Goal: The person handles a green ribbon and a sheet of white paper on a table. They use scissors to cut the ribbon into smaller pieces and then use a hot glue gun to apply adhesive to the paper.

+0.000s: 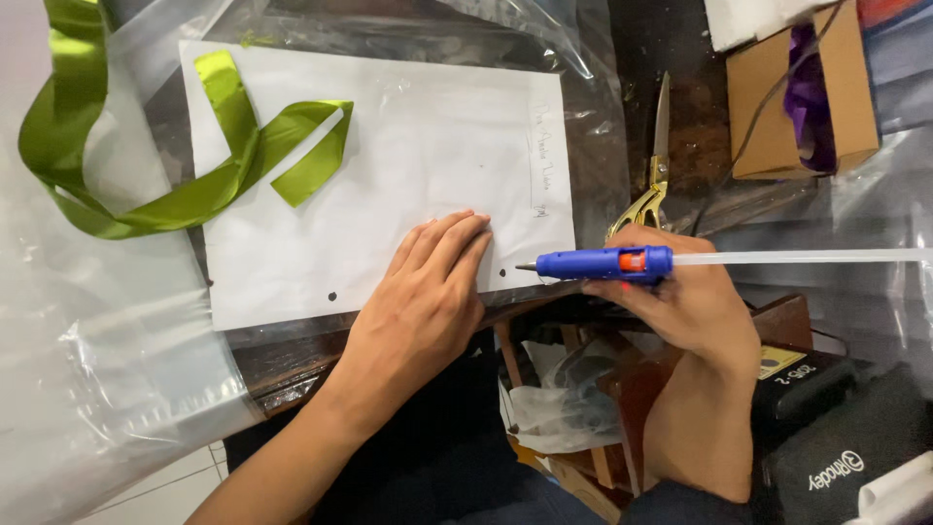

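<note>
**Glue gun lying level, tip toward the paper**

A dark wooden table (700, 107) is covered in part with clear plastic sheet (117, 389), and a white paper sheet (389, 165) lies flat on it. The left hand (428, 292) rests on the paper near its lower edge, palm down, fingers straight and close together, holding nothing.

The right hand (680, 301) is closed around a blue glue gun (603, 262), just beside the right edge of the paper. The long axis of the gun runs almost level across the view. Its metal tip points to the left, toward the lower right corner of the paper, and a clear glue stick (807, 258) comes out of the back, toward the right.

A green ribbon (243, 165) lies curled on the upper left part of the paper. Scissors (656, 156) lie on the table above the right hand, and a cardboard box (768, 107) stands further right.
</note>
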